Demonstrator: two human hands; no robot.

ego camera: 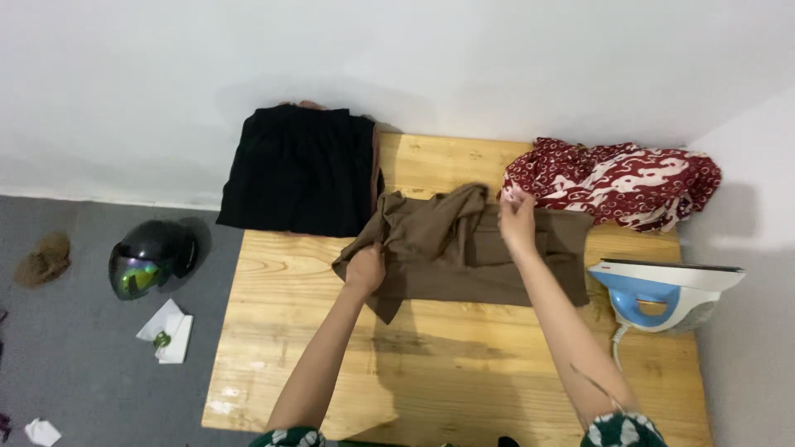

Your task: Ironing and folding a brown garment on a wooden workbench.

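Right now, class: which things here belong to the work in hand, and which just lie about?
In use: brown garment, left hand, right hand, wooden table, iron.
Lying about: helmet, white papers, brown clump on floor.

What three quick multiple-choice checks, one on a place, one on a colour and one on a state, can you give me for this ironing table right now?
1. Where does the iron stand?
A. at the table's right edge
B. on the floor by the helmet
C. on the black garment

2. What colour is the garment under both hands?
A. red and white
B. brown
C. black

3. How does the left hand stand to the brown garment?
A. raised clear of it
B. closed on its left side
C. resting on the iron

Answers: 1 A, the iron sits on the wooden table at its right edge. 2 B, the cloth is plain brown. 3 B, the fingers grip its cloth, while the right hand lifts a fold.
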